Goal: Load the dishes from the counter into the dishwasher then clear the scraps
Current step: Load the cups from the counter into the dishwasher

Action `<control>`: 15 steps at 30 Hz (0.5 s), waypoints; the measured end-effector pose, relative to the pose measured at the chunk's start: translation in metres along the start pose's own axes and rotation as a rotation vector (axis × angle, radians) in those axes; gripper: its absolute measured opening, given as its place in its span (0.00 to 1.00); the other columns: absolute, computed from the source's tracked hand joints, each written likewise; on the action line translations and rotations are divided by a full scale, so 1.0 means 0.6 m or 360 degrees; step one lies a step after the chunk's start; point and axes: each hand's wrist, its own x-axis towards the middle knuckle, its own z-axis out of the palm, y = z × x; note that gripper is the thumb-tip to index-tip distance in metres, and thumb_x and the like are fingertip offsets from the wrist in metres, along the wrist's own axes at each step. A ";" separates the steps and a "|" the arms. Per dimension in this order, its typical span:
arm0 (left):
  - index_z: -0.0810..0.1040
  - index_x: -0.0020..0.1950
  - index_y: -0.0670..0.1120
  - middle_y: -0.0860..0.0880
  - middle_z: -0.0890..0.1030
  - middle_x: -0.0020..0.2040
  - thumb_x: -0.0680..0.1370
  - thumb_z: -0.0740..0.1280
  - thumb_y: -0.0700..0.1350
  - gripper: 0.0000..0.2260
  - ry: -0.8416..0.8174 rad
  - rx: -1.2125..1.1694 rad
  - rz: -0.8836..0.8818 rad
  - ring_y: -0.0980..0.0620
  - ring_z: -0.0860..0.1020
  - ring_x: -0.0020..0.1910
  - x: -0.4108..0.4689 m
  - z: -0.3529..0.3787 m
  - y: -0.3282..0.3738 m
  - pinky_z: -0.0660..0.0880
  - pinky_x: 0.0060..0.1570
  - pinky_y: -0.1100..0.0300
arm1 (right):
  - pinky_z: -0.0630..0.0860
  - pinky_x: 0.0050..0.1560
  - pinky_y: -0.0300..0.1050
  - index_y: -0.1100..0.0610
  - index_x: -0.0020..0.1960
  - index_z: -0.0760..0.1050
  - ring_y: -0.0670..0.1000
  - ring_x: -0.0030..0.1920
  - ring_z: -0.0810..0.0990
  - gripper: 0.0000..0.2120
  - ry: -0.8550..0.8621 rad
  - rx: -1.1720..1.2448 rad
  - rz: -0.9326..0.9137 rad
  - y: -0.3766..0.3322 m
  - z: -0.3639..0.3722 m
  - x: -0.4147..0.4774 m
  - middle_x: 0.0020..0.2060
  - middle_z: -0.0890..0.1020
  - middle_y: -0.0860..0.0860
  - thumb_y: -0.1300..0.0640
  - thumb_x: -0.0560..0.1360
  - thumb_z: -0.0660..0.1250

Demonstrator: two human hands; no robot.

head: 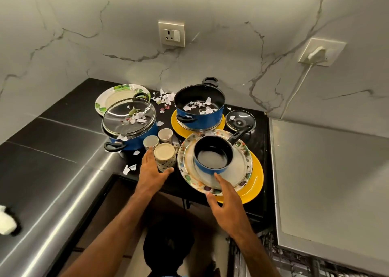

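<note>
While left hand (151,172) flanks cup (165,157) — uncurled; right hand (228,203) at saucepan (212,156)

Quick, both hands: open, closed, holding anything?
Left hand: open, fingers and thumb flanking the spotted cup, no grip yet.
Right hand: open, fingertip at the blue saucepan, holding nothing.

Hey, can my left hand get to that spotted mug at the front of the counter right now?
Probably yes. The left hand is open right beside the spotted mug with nothing between them; the nearest cup stands behind it, out of the way.
</note>
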 end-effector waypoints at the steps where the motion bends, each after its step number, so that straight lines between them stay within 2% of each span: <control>1: 0.50 0.83 0.47 0.44 0.56 0.81 0.70 0.79 0.54 0.51 -0.0016 0.0013 0.0004 0.45 0.57 0.80 0.014 0.000 -0.003 0.57 0.77 0.48 | 0.62 0.66 0.20 0.47 0.81 0.64 0.37 0.73 0.68 0.30 0.0008 0.0009 0.0017 -0.003 0.003 0.005 0.74 0.71 0.41 0.48 0.81 0.69; 5: 0.56 0.82 0.47 0.44 0.62 0.79 0.69 0.80 0.56 0.49 -0.0100 0.0074 0.0021 0.44 0.62 0.77 0.047 -0.002 -0.011 0.63 0.75 0.46 | 0.65 0.59 0.18 0.48 0.81 0.64 0.37 0.70 0.70 0.30 0.0032 0.0051 0.0122 -0.018 0.011 0.019 0.73 0.73 0.43 0.50 0.81 0.70; 7: 0.61 0.80 0.48 0.44 0.65 0.77 0.70 0.80 0.54 0.45 -0.0109 0.0085 0.0051 0.45 0.65 0.75 0.057 -0.004 -0.012 0.66 0.74 0.45 | 0.70 0.61 0.23 0.47 0.81 0.63 0.37 0.69 0.72 0.31 0.0045 0.0059 0.0127 -0.029 0.016 0.023 0.71 0.75 0.42 0.50 0.82 0.70; 9: 0.66 0.77 0.47 0.44 0.68 0.75 0.71 0.79 0.51 0.38 -0.0096 0.0059 0.0094 0.45 0.69 0.72 0.067 -0.007 -0.016 0.69 0.72 0.46 | 0.75 0.65 0.32 0.45 0.81 0.63 0.37 0.69 0.72 0.31 0.0056 0.0059 0.0134 -0.037 0.025 0.025 0.70 0.75 0.41 0.48 0.81 0.70; 11: 0.70 0.73 0.47 0.45 0.71 0.73 0.72 0.78 0.47 0.32 -0.0106 0.0027 0.0138 0.46 0.71 0.71 0.076 -0.008 -0.021 0.70 0.71 0.48 | 0.75 0.65 0.33 0.45 0.81 0.63 0.37 0.69 0.73 0.31 0.0054 0.0049 0.0150 -0.044 0.037 0.026 0.69 0.76 0.41 0.47 0.81 0.69; 13: 0.68 0.74 0.47 0.45 0.70 0.74 0.72 0.78 0.46 0.33 -0.0171 0.0010 0.0189 0.46 0.69 0.72 0.083 -0.010 -0.027 0.68 0.72 0.49 | 0.71 0.64 0.28 0.45 0.81 0.63 0.38 0.69 0.73 0.30 0.0037 0.0018 0.0150 -0.054 0.052 0.022 0.69 0.76 0.42 0.46 0.82 0.68; 15: 0.63 0.78 0.46 0.45 0.67 0.77 0.71 0.79 0.47 0.40 -0.0235 -0.0003 0.0223 0.46 0.66 0.75 0.089 -0.011 -0.029 0.65 0.74 0.49 | 0.68 0.65 0.27 0.45 0.81 0.62 0.38 0.70 0.72 0.31 0.0021 0.0012 0.0151 -0.066 0.068 0.015 0.70 0.76 0.41 0.45 0.82 0.68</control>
